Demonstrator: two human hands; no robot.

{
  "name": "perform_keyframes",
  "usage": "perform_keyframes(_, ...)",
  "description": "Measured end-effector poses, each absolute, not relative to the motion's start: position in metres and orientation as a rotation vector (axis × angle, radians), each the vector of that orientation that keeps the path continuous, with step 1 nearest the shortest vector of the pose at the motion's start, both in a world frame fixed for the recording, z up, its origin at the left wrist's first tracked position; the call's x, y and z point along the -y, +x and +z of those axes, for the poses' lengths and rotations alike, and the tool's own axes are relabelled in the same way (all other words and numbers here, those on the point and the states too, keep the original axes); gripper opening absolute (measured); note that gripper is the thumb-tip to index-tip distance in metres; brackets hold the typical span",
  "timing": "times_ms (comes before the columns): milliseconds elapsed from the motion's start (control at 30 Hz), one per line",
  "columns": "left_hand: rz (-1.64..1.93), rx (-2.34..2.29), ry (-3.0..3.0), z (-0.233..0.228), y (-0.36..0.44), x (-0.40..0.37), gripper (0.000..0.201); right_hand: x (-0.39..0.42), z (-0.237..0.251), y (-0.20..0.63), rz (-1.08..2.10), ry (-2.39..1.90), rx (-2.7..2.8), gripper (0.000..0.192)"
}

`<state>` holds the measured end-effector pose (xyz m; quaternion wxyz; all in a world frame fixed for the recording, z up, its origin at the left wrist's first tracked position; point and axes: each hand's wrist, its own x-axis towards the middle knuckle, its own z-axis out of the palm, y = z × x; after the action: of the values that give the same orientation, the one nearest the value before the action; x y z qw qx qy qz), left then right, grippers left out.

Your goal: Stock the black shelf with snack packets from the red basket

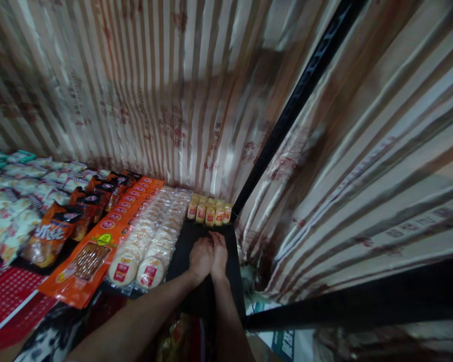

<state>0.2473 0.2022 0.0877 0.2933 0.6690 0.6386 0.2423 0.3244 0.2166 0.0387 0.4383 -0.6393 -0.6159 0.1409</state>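
My left hand (201, 257) and my right hand (219, 253) are pressed side by side on the black shelf (189, 236), palms down. I cannot tell whether anything lies under them. Just beyond the fingertips stands a row of small yellow packets (209, 211) against the curtain. To the left of my hands lie two columns of round white cakes in clear wrap (151, 240).
Further left lie orange sausage packs (98, 246), dark snack bags (64, 226) and pale bags (11, 211). A striped curtain (166, 90) hangs behind the shelf and at right. A black frame post (298, 95) rises diagonally, and a black bar (355, 296) crosses the lower right.
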Motion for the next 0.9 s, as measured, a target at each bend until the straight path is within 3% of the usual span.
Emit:
perform_keyframes(467, 0.696, -1.644, 1.755, 0.081, 0.236, -0.135, 0.040, -0.152, 0.034, 0.321, 0.517, -1.466, 1.580, 0.043)
perform_keyframes(900, 0.842, -1.606, 1.890, 0.045, 0.222, -0.069, 0.040, -0.075, 0.018, 0.301, 0.415, -1.455, 1.572, 0.037)
